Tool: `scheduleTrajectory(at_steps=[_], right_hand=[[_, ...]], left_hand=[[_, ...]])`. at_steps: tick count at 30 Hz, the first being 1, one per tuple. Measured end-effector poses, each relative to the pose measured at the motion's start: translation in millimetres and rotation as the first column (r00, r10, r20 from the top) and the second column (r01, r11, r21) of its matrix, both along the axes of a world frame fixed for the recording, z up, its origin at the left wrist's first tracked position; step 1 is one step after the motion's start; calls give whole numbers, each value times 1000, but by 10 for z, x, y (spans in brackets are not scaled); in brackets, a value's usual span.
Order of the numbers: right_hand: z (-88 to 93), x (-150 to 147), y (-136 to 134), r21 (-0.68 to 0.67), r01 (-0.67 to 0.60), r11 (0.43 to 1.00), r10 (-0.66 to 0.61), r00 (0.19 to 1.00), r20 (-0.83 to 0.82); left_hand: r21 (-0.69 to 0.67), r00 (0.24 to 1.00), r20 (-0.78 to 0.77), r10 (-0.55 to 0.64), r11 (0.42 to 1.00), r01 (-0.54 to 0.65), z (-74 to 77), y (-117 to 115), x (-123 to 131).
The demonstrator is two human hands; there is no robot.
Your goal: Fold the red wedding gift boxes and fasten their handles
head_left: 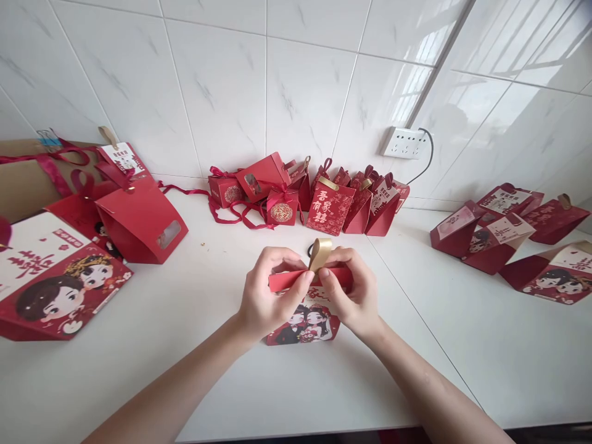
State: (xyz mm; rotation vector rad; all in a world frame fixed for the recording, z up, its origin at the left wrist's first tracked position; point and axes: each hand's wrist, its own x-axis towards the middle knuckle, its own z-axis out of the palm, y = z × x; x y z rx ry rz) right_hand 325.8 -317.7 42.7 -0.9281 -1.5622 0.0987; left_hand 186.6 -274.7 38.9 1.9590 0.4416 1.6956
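Observation:
A red and white paper gift box [303, 327], printed with a cartoon bride and groom, stands on the white table in front of me. A loop of gold ribbon [321, 251] rises from its top edge. My left hand [272, 293] grips the left part of the box's red top flap, with the thumb at the foot of the ribbon. On the other side my right hand [354, 293] pinches the flap, its thumb close to the left one. My fingertips behind the flap are partly hidden. A small dark loop shows just behind the ribbon.
Several red gift boxes [329, 206] with ribbon loops stand along the tiled wall. More boxes lie at the right [504, 237]. Larger ones [139, 216] stand at the left, by a brown carton [21, 185]. A socket strip [404, 143] with a black cable is against the wall.

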Motion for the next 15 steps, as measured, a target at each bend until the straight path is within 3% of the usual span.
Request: scheduleTrajectory(at_steps=[2, 6, 10, 15], right_hand=[[-13, -6, 2, 37, 27, 999, -27, 1000, -1], [-21, -3, 9, 47, -4, 999, 3, 1000, 18], [-7, 8, 8, 64, 3, 998, -7, 999, 54], [-19, 16, 16, 228, 8, 974, -41, 989, 140]], left_hand=[[115, 999, 32, -35, 993, 31, -18, 34, -2], [247, 997, -58, -56, 967, 69, 9, 73, -21], [248, 995, -94, -32, 967, 55, 66, 53, -41], [213, 992, -104, -77, 972, 98, 81, 30, -77]])
